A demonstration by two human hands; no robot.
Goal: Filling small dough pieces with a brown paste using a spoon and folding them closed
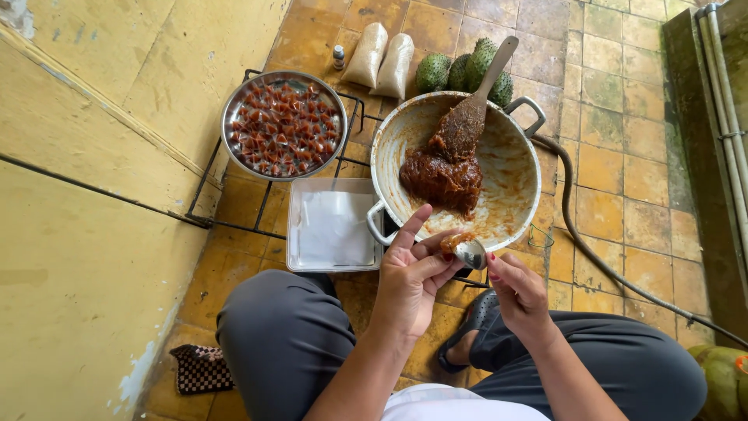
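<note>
Right hand grips a metal spoon loaded with brown paste; left hand fingers curl at its bowl, pinching paste off. Pan of paste just ahead. Best taken in small, even pinches, spoon held level.

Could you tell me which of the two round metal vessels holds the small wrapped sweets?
The shallow round tray on the left; the big pan holds brown paste and a wooden spoon.

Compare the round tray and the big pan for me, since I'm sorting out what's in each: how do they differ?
The round tray is smaller and shallow, filled with many small wrapped reddish pieces; the big pan is deeper, has handles, and holds one brown paste mass with a wooden spatula. Both are round metal, resting on a black rack.
</note>
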